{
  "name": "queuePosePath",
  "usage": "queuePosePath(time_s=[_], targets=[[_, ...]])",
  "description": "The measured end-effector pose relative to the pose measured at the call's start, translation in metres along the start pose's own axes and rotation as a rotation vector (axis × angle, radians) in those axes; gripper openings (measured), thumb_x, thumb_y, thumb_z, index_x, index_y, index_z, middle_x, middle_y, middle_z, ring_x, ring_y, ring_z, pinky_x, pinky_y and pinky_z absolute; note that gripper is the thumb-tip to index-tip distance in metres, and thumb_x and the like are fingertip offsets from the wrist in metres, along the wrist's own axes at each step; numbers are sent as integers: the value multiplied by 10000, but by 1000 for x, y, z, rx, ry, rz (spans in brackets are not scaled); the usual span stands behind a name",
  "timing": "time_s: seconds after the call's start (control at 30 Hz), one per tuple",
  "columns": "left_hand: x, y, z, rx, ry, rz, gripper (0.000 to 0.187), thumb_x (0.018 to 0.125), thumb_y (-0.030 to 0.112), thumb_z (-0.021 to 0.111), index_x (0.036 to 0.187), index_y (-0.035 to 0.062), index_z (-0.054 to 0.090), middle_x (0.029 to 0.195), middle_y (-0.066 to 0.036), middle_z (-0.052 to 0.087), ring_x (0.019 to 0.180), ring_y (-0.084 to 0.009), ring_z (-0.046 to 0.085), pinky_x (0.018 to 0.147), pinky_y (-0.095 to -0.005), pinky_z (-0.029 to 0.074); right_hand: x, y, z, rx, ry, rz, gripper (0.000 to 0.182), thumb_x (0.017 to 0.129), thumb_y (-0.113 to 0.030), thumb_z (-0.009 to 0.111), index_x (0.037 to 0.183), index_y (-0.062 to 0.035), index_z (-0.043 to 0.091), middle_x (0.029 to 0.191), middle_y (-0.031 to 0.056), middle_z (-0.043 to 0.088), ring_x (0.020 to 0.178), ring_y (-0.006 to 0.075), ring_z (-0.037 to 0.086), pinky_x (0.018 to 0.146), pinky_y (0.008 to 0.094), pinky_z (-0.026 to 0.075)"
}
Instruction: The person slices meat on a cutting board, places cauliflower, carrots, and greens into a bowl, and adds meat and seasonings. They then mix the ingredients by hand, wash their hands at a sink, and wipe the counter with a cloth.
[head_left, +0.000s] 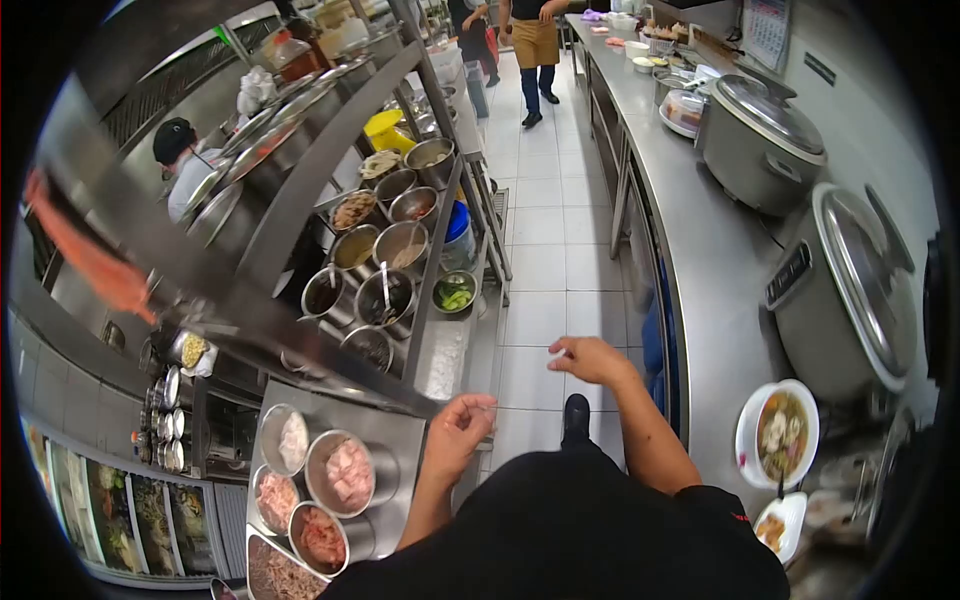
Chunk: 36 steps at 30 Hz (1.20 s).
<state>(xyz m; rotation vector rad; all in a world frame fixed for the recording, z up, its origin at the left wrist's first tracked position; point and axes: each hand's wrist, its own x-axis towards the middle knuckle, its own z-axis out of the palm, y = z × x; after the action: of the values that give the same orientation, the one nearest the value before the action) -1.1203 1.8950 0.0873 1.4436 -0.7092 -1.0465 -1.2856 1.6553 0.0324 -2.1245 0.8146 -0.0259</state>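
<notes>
My left hand (463, 433) is raised in front of my body, its fingers curled; whether anything is in them cannot be made out. It is nearest to the steel containers of raw meat (348, 474) on a steel surface at the lower left. Over the tiled aisle, my right hand (588, 360) hangs with thumb and fingers apart, holding nothing. Below it a black shoe (576, 415) shows on the floor. Neither hand touches the rack or the counter.
A steel rack (330, 150) with pots of ingredients lines the left. Along the right runs a steel counter (700, 290) with two large cookers (765, 140) and a bowl of soup (783, 435). Two people stand in the aisle ahead; another person (188, 165) is behind the rack.
</notes>
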Motion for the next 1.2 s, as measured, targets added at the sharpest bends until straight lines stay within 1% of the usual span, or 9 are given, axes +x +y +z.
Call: queuePosePath(time_s=[0.1,0.13,0.23,0.27,0.53,0.67,0.9,1.0,1.2], targets=[[79,36,33,104,-3,16,231,920,68,640,1148,39,659,843,38,633,758,-20,516,745,-211,468,55,18,-63,-20,22,29,449,893,-397,669,1197,-68,649,1053,201,708,953,344,683,837,400,528],[111,42,33,211,-103,-58,470,907,142,684,1348,51,546,1181,-99,639,1031,-132,594,928,-323,485,73,20,-83,-65,0,25,466,898,-406,658,1217,-67,635,1044,208,708,952,349,681,843,403,527],[177,73,65,282,-102,180,808,875,254,739,1530,90,295,1542,-199,331,1410,-271,357,1107,-452,354,125,12,-137,-85,-99,-24,488,894,-426,632,1220,-62,633,1037,206,706,1007,364,659,893,434,508],[200,82,63,266,-228,82,1017,843,353,765,1576,124,98,1635,-193,10,1512,-305,27,1169,-506,217,146,14,-146,-107,-123,-47,490,896,-430,630,1223,-65,632,1040,208,705,1012,366,658,897,436,506],[393,77,60,335,-253,-8,742,920,406,673,1507,80,355,1503,-203,414,1397,-300,394,1095,-436,366,329,49,-254,-201,-165,-95,497,902,-447,626,1229,-73,634,1057,221,697,1033,377,651,913,444,501],[506,100,59,245,-313,-48,703,944,399,640,1510,95,354,1449,-171,494,1369,-269,436,1098,-408,354,413,81,-322,-142,-80,-24,496,896,-431,642,1208,-46,641,1065,232,692,1014,368,660,894,421,506],[711,180,86,411,-430,59,634,968,346,608,1513,131,363,1425,-105,524,1289,-197,492,1081,-366,375,495,145,-440,78,132,177,482,899,-369,662,1239,-29,623,1002,209,708,991,306,675,863,383,506],[790,194,105,433,-545,137,660,947,449,599,1487,126,402,1369,-185,561,1276,-322,532,1035,-401,427,542,178,-474,207,155,243,481,898,-352,674,1245,-24,618,979,179,711,946,265,676,848,366,505],[961,205,134,648,-660,141,711,918,538,595,1480,142,416,1390,-189,543,1264,-351,537,1062,-399,410,663,232,-555,173,110,262,476,900,-352,672,1242,-25,621,967,177,709,909,267,676,834,361,502]])
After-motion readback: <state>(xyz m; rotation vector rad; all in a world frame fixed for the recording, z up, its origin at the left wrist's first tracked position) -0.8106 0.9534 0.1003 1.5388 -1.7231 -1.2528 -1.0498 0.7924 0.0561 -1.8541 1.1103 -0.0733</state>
